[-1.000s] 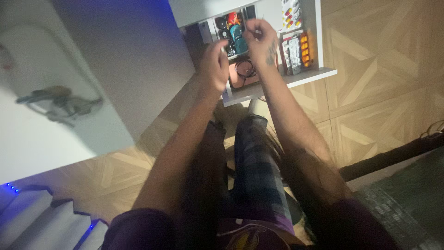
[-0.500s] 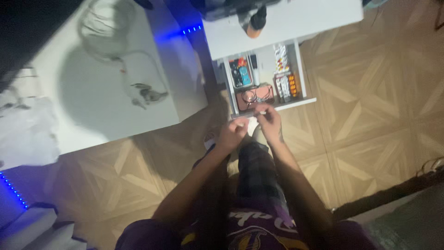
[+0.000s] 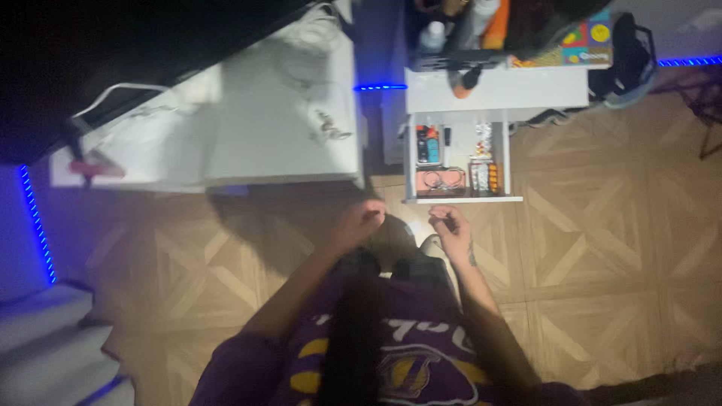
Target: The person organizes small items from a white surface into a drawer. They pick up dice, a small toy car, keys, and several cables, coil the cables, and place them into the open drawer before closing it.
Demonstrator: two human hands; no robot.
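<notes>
Wooden parquet floor (image 3: 602,248) spreads beneath you, with the open white drawer (image 3: 457,159) just ahead. Your left hand (image 3: 361,222) and right hand (image 3: 451,223) hover apart before its front edge, fingers curled; whether either grip pinches anything, you cannot tell through the blur.

Open white drawer (image 3: 460,199) fronts both hands; bare floor (image 3: 602,225) alongside.

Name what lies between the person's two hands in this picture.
In the head view, only bare wooden floor shows between the left hand and right hand; the open drawer sits beyond.
</notes>
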